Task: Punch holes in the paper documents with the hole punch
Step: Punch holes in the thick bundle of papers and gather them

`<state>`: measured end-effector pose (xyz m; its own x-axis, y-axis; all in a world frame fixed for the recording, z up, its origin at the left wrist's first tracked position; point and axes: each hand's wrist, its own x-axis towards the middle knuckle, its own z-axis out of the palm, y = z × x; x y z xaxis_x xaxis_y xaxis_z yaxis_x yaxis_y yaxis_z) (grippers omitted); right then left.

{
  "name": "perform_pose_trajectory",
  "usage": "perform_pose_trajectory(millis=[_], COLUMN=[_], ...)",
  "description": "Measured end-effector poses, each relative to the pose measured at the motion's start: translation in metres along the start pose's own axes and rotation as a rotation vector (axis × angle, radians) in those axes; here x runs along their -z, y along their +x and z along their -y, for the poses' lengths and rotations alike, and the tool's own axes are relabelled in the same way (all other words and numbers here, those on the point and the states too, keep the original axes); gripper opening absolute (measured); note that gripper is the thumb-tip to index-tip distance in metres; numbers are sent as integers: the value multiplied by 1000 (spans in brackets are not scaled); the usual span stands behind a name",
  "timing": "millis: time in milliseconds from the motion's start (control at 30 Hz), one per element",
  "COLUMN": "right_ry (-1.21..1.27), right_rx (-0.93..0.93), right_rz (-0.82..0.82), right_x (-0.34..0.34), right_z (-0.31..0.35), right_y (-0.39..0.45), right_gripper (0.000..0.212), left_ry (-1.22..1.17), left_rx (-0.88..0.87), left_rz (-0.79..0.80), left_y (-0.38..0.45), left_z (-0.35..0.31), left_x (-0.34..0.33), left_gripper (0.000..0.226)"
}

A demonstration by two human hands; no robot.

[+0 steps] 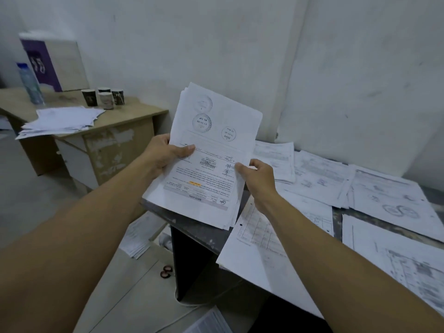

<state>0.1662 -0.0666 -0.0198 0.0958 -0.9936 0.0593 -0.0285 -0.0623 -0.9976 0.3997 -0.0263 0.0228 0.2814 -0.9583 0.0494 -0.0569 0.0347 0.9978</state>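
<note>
Both hands grip the stack of papers [211, 159] upright on the desk [206, 233] corner: left hand [165, 152] and right hand [258, 175] on its side edges (no hole punch visible), long axis pointing away.

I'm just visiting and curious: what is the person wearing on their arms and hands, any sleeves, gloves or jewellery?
Nothing shows on either. The left hand and right hand are bare, without gloves or visible rings. Both forearms are uncovered as far as the picture reaches: no sleeve, watch or bracelet appears at either wrist.
</note>
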Motion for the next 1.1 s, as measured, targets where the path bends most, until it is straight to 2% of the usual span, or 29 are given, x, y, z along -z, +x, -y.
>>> perform_pose_trajectory(millis=[33,100,233,567,667,1000,1100], right_ry=[1,1,-3,-94,-125,-164,-153], right_rx=[29,89,173,350,364,341,310], right_rz=[-1,-19,-64,-225,-291,-521,-595], right_x=[3,10,35,134,174,313,351], right_z=[9,27,62,130,139,143,133], right_y=[0,-1,2,-7,-17,-79,-103], right_gripper=[1,9,12,8,9,11,11], left_ry=[-15,-49,-117,-79,-116,-213,-233], left_rx=[-21,-56,-103,-334,-356,-318,-316], left_rz=[-3,-6,-6,111,182,420,474], left_y=[0,1,3,10,6,-32,-50], left_z=[-3,-12,-33,-90,-98,-112,-110], left_x=[-3,-13,-37,-125,-166,-317,-358], left_gripper=[40,35,24,33,38,25,29])
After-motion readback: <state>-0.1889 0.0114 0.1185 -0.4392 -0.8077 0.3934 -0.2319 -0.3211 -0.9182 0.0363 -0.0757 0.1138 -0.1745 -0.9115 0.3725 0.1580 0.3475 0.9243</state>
